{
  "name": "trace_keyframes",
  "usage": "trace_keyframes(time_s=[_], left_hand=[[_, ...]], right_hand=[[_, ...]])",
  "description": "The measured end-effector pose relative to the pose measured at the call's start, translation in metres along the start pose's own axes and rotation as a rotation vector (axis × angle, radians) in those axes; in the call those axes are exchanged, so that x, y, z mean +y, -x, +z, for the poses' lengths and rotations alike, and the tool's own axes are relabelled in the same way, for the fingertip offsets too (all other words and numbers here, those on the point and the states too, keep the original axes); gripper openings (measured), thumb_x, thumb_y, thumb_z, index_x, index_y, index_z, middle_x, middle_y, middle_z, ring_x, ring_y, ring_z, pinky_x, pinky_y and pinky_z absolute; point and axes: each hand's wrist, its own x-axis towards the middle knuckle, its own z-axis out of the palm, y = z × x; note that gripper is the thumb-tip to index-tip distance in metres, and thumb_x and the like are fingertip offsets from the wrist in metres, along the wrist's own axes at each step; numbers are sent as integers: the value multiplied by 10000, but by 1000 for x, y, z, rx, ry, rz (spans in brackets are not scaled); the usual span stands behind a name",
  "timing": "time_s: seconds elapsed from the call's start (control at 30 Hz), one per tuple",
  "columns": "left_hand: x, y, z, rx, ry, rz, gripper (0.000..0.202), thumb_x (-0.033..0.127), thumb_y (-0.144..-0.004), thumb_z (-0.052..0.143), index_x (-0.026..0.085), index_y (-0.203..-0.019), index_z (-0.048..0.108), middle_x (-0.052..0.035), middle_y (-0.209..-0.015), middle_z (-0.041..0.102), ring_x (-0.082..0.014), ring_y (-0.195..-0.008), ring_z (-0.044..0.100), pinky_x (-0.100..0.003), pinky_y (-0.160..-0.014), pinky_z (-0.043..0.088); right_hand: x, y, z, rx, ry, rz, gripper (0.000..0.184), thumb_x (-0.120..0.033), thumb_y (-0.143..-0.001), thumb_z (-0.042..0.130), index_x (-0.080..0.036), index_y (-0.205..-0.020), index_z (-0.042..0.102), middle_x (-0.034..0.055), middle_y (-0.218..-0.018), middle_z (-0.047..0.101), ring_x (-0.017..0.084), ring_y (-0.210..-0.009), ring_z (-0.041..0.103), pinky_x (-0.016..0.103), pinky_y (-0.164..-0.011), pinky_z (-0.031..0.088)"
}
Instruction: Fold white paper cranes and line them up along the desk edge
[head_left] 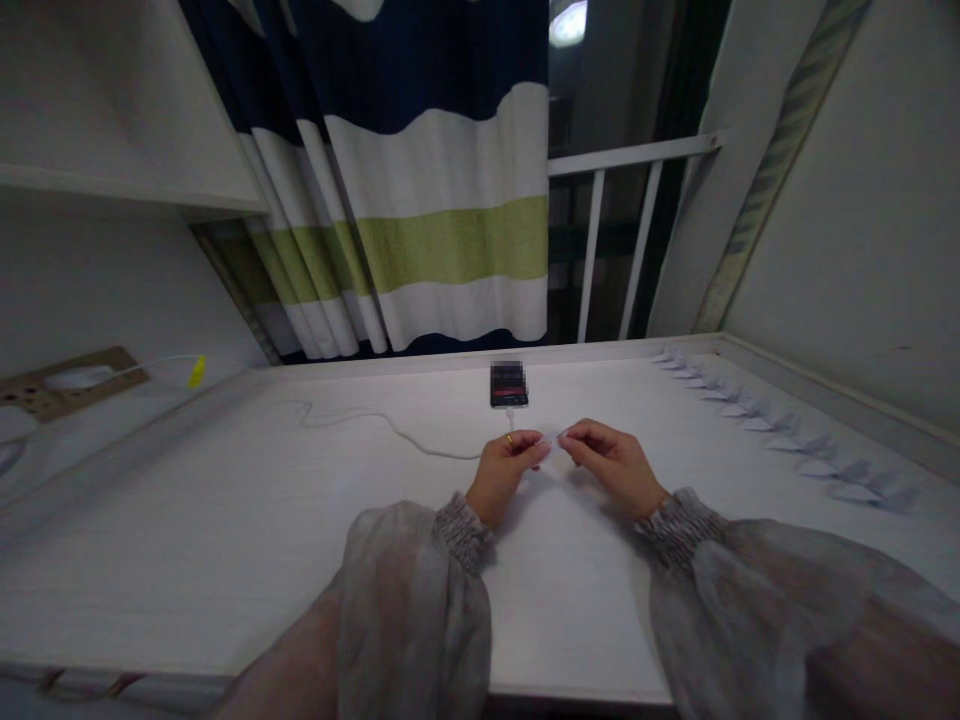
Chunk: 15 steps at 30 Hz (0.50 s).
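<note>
White and smooth with a faint grain, the desk [225, 520] runs back to a window, where a cloth curtain [435, 230] hangs in soft folds with wavy navy, white and lime-green bands. Beside it stands a white rail [630, 155] of straight bars against dark glass. A plain white shelf [112, 120] juts out at upper left, and below it a tan socket plate [67, 385] sits on the wall.

Near the middle of the desk, the left hand [506, 470] and right hand [611, 462] meet over a small white paper [555, 440]. Each hand pinches one end of it between thumb and fingertips, just above the surface. The paper's exact shape is too small to tell. A thin ring [510, 438] shows on a left finger. Both wrists come out of sheer grey sleeves [420, 590] with gathered, ruched cuffs.

Just behind the hands a dark rectangular phone [508, 384] lies flat, its screen blurred and unreadable. A thin white cable [390, 425] curls away from it to the left. Along the desk's right side, a row of small pointed folded pieces [780, 435], pale and triangular, lies in a line well apart from the hands.
</note>
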Motion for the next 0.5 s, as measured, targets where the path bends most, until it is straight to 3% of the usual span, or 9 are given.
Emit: trace_keyframes(time_s=[0.5], left_hand=[[-6, -3, 0, -9, -63, 17, 173, 240, -562, 668, 108, -667, 629, 6, -602, 553, -70, -551, 451, -223, -560, 369]], right_hand=[[-1, 2, 3, 68, 41, 50, 243, -374, -697, 534, -163, -585, 496, -37, -521, 435, 80, -482, 381, 215, -466, 318]])
